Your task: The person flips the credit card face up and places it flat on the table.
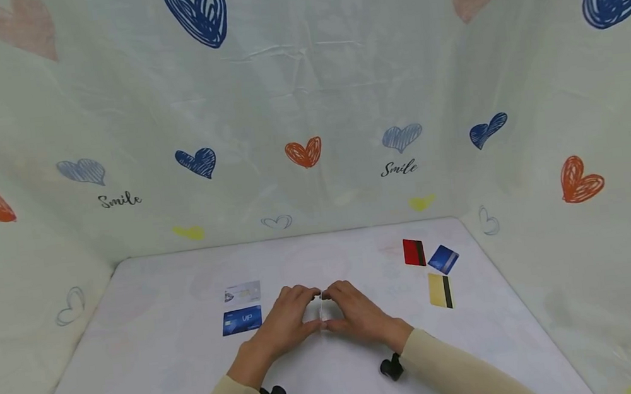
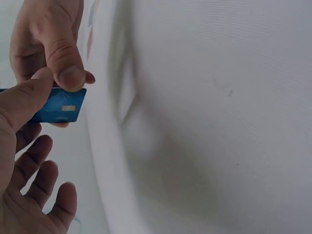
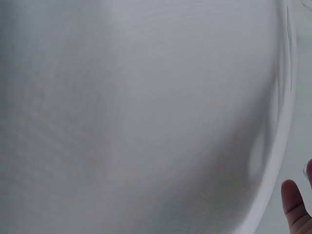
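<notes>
A blue bank card (image 2: pixel 61 107) with a gold chip is held between my two hands over the middle of the table. My left hand (image 1: pixel 288 319) pinches it with the thumb on its face. On the opposite side my right hand (image 1: pixel 360 314) pinches it by its edge. From the head view the card appears almost edge-on, as a thin upright line. Only fingertips of my right hand (image 3: pixel 296 209) enter the right wrist view, with the card out of sight there. Left of my left hand lie a silver-grey card (image 1: pixel 241 292) and a blue VIP card (image 1: pixel 242 320).
On the table's right side lie a red card (image 1: pixel 413 253), a blue card (image 1: pixel 444 259) and a yellow card (image 1: pixel 440 290), each with a stripe. A white cloth covers the table (image 1: pixel 154 358). A heart-patterned curtain (image 1: pixel 306 96) surrounds its back and sides.
</notes>
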Action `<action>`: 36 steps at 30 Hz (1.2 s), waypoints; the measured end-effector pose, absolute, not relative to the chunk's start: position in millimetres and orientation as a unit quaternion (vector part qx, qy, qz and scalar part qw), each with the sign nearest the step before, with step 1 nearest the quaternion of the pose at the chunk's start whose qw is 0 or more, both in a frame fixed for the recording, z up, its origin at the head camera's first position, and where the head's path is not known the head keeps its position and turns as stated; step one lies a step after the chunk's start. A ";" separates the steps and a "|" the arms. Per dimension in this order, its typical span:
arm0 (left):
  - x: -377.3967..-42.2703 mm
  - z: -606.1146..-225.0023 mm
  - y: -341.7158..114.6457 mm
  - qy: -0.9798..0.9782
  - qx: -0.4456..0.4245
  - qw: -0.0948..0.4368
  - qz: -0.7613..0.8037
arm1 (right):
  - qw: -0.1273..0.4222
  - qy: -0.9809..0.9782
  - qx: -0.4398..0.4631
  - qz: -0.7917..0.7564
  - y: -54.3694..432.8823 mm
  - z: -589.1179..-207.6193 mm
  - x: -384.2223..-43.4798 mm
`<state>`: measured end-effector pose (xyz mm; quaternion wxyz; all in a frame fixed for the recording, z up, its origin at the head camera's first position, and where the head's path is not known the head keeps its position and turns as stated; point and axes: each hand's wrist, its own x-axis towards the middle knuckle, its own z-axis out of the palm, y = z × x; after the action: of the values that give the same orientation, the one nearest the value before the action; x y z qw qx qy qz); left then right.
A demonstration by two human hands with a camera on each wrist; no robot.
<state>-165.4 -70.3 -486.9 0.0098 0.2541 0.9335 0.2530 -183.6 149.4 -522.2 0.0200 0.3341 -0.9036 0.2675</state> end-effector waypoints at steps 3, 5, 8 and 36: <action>-165.5 -488.6 -71.4 0.932 0.254 0.027 0.258 | 0.008 -0.903 0.330 0.275 149.3 -522.3 -182.5; -165.8 -489.0 -72.6 0.932 0.247 0.034 0.264 | 0.009 -0.899 0.333 0.284 149.0 -522.5 -182.9; -167.0 -489.0 -74.0 0.930 0.239 0.037 0.276 | 0.012 -0.895 0.338 0.291 148.8 -522.8 -184.1; -164.5 -507.9 -73.5 0.970 0.206 -0.066 0.111 | 0.179 -0.902 0.393 -0.017 146.7 -503.4 -185.8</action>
<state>-164.5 -73.5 -507.9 -0.0658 0.2058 0.9700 0.1115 -185.8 146.7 -503.4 0.1789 0.3934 -0.9016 -0.0168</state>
